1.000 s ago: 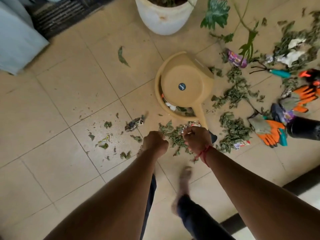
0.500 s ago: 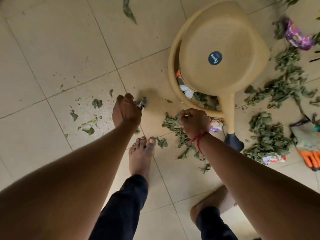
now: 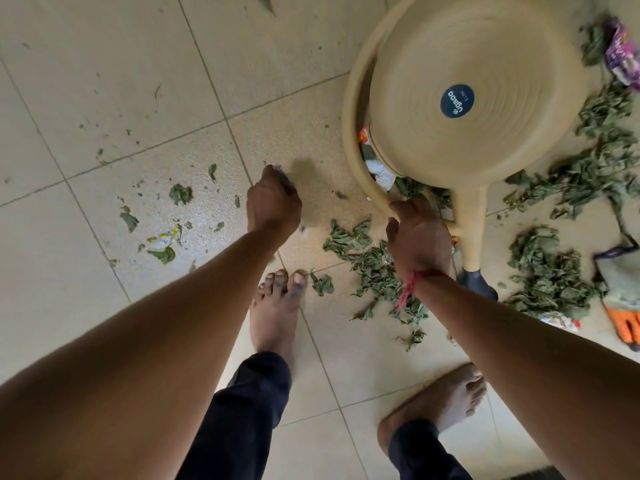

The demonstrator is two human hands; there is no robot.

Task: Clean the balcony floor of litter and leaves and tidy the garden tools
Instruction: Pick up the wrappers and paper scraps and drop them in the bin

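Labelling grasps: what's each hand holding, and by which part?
Left hand pinches a grey litter scrap, mostly hidden, hold point unseen. Right hand touches the loop handle of the watering can; whether it grips cannot be told.

Matt tan plastic watering can (image 3: 478, 98), speckled matt floor tiles (image 3: 104, 81), crumpled dry leaves (image 3: 374, 268)

Far right: can (image 3: 478, 98), base facing up; handle (image 3: 353, 140) on its left, spout (image 3: 476, 244) pointing near. Between handle and body, wedged litter (image 3: 381, 171). At the handle's near edge, right hand (image 3: 419, 233), above a leaf pile (image 3: 367, 268). Right of spout, a second pile (image 3: 547, 282); past it, at frame edge, a glove (image 3: 620, 299). Left of can, left hand (image 3: 273, 206), fingers round a scrap (image 3: 282, 173). Just behind it, left foot (image 3: 275, 317); nearer, right foot (image 3: 436, 407). Further left on the tiles (image 3: 86, 98), loose leaves (image 3: 180, 194) and a paper bit (image 3: 161, 242).
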